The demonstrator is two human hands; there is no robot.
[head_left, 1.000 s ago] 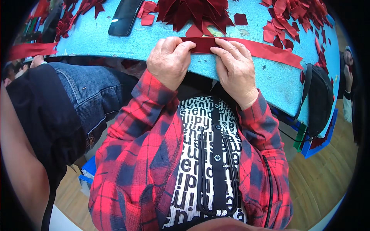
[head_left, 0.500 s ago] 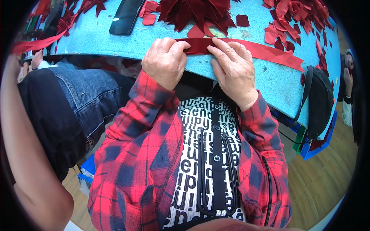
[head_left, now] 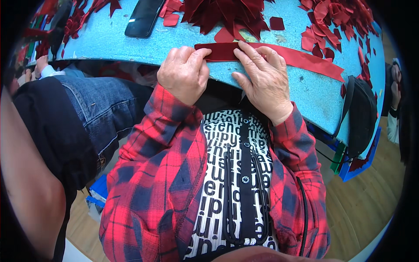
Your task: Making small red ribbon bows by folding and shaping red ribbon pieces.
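A red ribbon [head_left: 305, 62] lies along the near edge of the blue table, its right end cut slanted. At its left part the dark red velvet side [head_left: 221, 51] faces up, seemingly folded over. My left hand [head_left: 183, 72] is closed, its thumb and forefinger pinching the lower edge near the left end. With bent fingers, my right hand [head_left: 264, 76] presses the ribbon down where dark and bright red meet. Its thumb stands apart, below the ribbon. Just beyond lie a bright red scrap [head_left: 224, 35] and a spiky pile of dark red velvet pieces [head_left: 222, 15].
A black phone [head_left: 143, 17] lies at the far left on the blue table [head_left: 109, 46]. Red cut scraps [head_left: 334, 22] heap at the right. A black pouch [head_left: 362, 115] hangs by the right edge, above a blue bin [head_left: 362, 161]. Another person's jeans-clad leg [head_left: 100, 102] is close at left.
My left hand has shifted slightly left and down, uncovering more of the dark velvet. My right thumb has moved away from the ribbon. At left, the other person's arm and ribbon have moved.
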